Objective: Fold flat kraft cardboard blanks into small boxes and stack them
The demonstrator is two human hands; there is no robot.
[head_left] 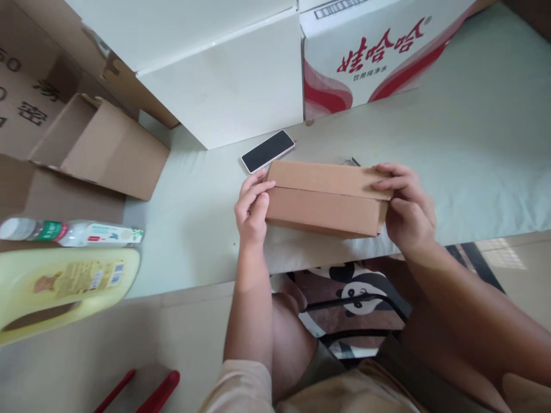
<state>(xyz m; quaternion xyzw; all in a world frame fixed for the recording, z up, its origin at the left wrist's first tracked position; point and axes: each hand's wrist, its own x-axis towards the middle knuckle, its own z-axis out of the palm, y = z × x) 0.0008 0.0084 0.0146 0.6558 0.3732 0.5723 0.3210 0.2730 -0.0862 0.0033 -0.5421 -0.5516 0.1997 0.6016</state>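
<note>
A small brown cardboard box [321, 209] is held between my two hands over the near part of the pale green tabletop [198, 229]. Its two long top flaps lie folded in and meet along a seam. My left hand [253, 206] grips the left end, thumb on the near side and fingers at the top corner. At the right end, my right hand [407, 203] has its fingers over the top flap and its thumb low against the end, where a short flap edge shows. Just beyond the box lies a smartphone [267, 151], dark screen up.
White cartons [241, 86] and a red-and-white printed carton [365, 63] stand along the back. At left are an open cardboard box [107, 143], a clear plastic bottle [73, 231] and a yellow jug [69, 281]. A panda-print stool [348, 304] stands below the table edge.
</note>
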